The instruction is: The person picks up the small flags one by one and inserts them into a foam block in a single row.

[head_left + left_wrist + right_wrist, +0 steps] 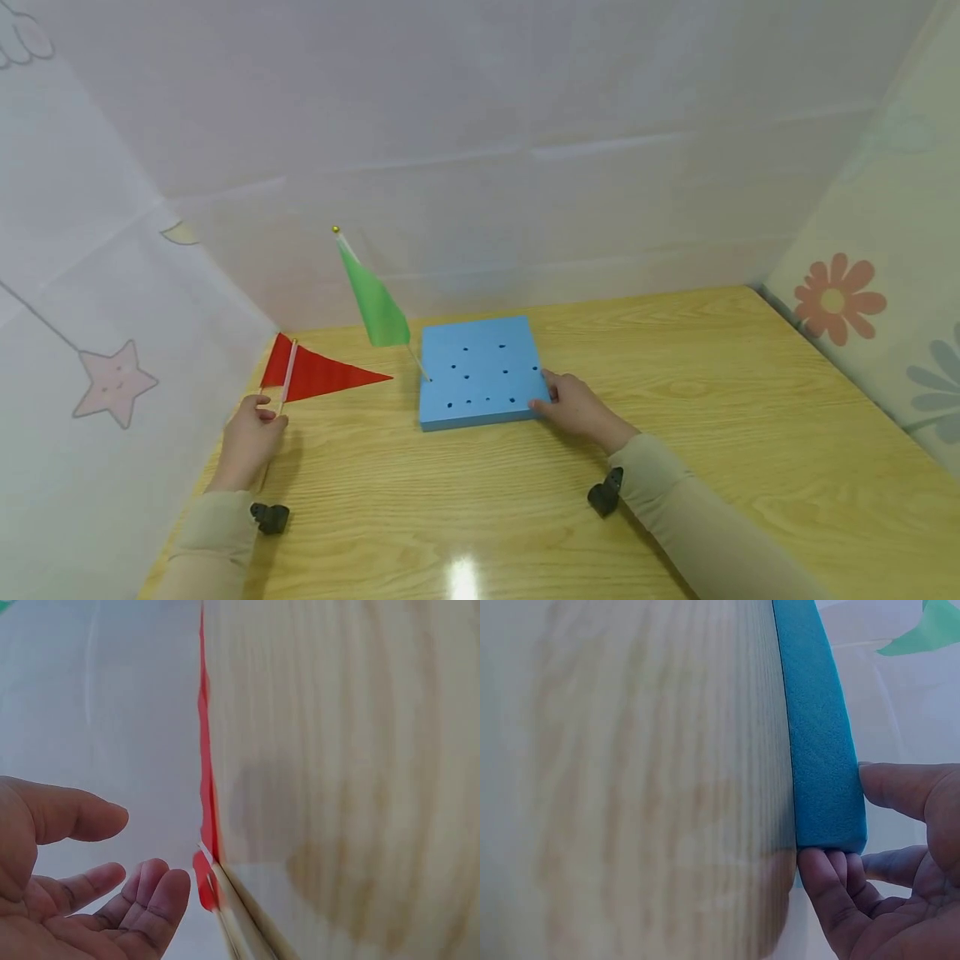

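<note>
A blue foam board (pixel 483 360) with several small holes lies flat on the wooden table. My right hand (pixel 581 407) grips its right near corner; in the right wrist view the thumb (pixel 900 787) is against the top face and the fingers bear on the side. A green pennant flag (pixel 381 310) stands tilted to the left, its stick in a hole near the board's left edge. Red pennant flags (pixel 326 375) lie overlapping at the table's left side. Over their sticks (pixel 251 922) hovers my left hand (pixel 251 437), thumb and fingers apart and nothing between them.
The wooden table (pixel 712 400) extends to the right of the board. A pale cloth wall (pixel 487 208) rises along its back edge, with printed side walls at left and right. Each wrist wears a small black camera (pixel 270 517).
</note>
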`<state>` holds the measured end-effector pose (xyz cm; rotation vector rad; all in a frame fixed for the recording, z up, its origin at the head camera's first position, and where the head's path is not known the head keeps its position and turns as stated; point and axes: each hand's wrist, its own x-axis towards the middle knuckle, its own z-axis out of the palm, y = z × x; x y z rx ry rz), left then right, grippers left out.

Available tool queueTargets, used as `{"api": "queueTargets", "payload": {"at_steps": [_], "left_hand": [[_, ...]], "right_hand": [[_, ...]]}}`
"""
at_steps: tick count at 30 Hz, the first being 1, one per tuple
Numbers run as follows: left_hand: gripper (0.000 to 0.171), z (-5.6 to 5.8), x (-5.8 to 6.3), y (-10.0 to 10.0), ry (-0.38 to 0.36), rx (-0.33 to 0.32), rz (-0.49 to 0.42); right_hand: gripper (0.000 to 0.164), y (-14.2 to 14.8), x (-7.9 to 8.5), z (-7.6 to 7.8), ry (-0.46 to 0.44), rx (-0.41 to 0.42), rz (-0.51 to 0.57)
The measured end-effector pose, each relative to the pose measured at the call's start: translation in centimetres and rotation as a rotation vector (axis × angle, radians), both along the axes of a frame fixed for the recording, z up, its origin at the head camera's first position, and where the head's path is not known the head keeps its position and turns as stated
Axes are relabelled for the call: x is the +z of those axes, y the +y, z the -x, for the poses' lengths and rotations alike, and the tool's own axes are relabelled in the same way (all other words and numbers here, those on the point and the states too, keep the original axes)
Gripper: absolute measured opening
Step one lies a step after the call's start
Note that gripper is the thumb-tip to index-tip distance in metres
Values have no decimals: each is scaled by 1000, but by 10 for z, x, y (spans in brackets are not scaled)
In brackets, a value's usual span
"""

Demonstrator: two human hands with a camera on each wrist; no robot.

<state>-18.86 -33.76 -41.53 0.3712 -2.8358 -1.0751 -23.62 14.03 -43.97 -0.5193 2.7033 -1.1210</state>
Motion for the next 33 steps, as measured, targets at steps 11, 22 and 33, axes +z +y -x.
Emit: {"api": "queueTargets", "payload": {"at_steps": [11,22,33], "left_hand": [[50,-1,-6,-12,-35,3,-7],[49,-1,-10,-18,-56,35,-43],[50,3,-12,-19,-79,52,-62]], "right_hand": [[69,0,-3,1,-14,-17,20],[69,-1,-2,1,-22,-21,23],[68,-1,0,-1,-10,-24,42]]}}
